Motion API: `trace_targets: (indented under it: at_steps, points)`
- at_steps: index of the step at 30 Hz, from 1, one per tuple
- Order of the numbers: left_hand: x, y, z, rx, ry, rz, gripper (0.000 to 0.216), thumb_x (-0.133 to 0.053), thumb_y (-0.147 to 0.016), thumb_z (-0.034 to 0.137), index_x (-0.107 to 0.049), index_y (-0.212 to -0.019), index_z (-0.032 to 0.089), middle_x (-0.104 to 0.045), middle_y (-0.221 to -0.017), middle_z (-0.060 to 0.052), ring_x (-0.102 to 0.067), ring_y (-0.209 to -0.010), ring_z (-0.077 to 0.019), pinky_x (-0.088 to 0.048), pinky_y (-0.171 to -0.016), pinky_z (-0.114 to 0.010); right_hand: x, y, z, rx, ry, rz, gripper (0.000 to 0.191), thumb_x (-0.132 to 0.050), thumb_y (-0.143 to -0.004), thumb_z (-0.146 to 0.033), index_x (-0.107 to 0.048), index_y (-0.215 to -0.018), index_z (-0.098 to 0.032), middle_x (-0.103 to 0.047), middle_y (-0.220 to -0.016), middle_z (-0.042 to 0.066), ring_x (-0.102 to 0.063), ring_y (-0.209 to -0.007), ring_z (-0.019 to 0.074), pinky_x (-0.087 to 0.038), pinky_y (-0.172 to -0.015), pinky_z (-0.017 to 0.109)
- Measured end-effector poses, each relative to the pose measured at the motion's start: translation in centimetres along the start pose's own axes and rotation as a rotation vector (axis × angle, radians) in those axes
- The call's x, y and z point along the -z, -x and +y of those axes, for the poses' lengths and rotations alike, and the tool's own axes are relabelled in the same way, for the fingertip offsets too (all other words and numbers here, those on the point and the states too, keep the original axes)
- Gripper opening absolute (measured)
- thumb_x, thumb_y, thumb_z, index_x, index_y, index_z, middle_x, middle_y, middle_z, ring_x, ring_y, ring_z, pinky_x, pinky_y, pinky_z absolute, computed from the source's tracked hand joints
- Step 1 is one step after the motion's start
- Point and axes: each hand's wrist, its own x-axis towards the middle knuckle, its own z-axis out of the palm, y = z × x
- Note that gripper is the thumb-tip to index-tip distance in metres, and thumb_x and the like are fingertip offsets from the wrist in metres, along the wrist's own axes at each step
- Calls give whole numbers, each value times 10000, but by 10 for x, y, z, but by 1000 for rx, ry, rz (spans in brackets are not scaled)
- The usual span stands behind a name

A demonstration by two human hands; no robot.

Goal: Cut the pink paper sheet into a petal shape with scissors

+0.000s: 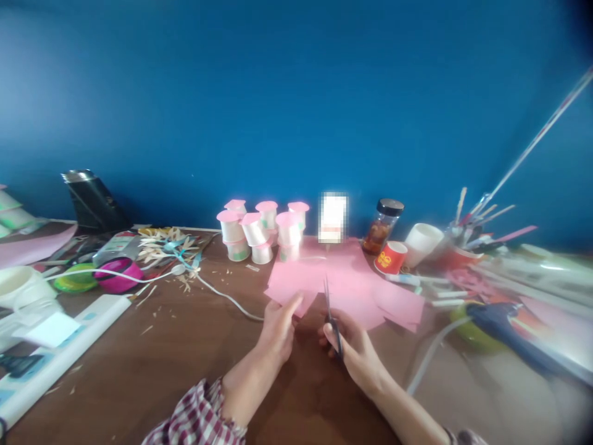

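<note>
My left hand (pixel 280 327) is closed on a piece of pink paper (pixel 303 305), its thumb lying on top. In my right hand (pixel 349 346) is a pair of scissors (pixel 330 312) with dark handles, the blades pointing up and away from me. The blades are near the right edge of the held paper; I cannot tell whether they touch it. Beyond both hands, more pink sheets (pixel 356 278) lie overlapping on the brown table (pixel 185 371). Behind them on the left stand several stacked white paper cups (pixel 231 232) with pink paper tops.
A power strip (pixel 69 355) and a white tape roll (pixel 21 287) lie left, near a pile of wooden sticks (pixel 162 244). A lidded jar (pixel 382 225), red cup (pixel 391 257) and white cup (pixel 424 244) stand right. A blue glue gun (pixel 504 334) lies farther right. Blue wall behind.
</note>
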Motion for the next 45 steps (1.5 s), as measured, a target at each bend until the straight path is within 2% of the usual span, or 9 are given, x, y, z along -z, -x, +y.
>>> trace_targets:
  at_steps: [5,10,17,22,28,32,40,45]
  points:
    - [5,1,-5,0,-60,-40,292,-694,-663,319,-635,-861,112,-676,-878,-101,-619,-802,-214,-463,-679,-291,0,0,0,-1,35,1,430,-601,-792,-442,-536,-1091,-140,-607,-743,35,-556,-627,141,-429,-500,222]
    - [0,7,-4,28,-16,-68,267,-702,-648,282,-642,-836,102,-677,-772,-75,-625,-700,-190,-477,-641,-284,-1,-1,0,12,80,3,414,-595,-796,-438,-546,-1091,-151,-613,-740,33,-567,-617,138,-440,-495,219]
    - [-3,12,-2,82,32,-112,285,-698,-636,314,-625,-827,115,-669,-688,-64,-625,-572,-222,-479,-472,-313,-1,0,-2,12,92,15,435,-596,-785,-456,-558,-1094,-151,-610,-720,30,-560,-601,141,-430,-480,220]
    - [-4,14,-1,104,25,-142,241,-668,-670,304,-612,-791,104,-659,-655,-79,-619,-535,-236,-472,-436,-322,-2,-1,-1,15,94,5,420,-583,-809,-420,-545,-1114,-135,-597,-707,27,-546,-588,129,-424,-479,221]
    - [-4,14,-1,103,9,-121,277,-678,-662,292,-624,-840,87,-673,-725,-109,-631,-588,-238,-485,-468,-316,-3,-2,-1,19,87,22,423,-600,-787,-442,-568,-1085,-144,-605,-698,22,-551,-574,124,-432,-469,213]
    - [-3,13,-2,102,12,-136,277,-680,-659,306,-619,-825,93,-665,-694,-102,-622,-559,-246,-472,-429,-321,-2,-1,-2,20,109,21,426,-594,-790,-446,-566,-1089,-145,-604,-689,20,-552,-570,128,-428,-465,213]
    - [-2,13,-2,102,16,-140,272,-677,-668,307,-620,-826,93,-667,-698,-103,-630,-583,-248,-490,-461,-327,0,-2,2,10,125,35,428,-600,-787,-440,-569,-1098,-147,-603,-686,25,-545,-559,127,-412,-439,206]
    - [0,11,-5,100,31,-94,306,-715,-628,319,-626,-825,103,-675,-724,-99,-639,-608,-236,-492,-496,-311,0,-3,3,10,124,46,447,-614,-772,-443,-573,-1104,-146,-600,-672,23,-542,-546,128,-402,-420,206]
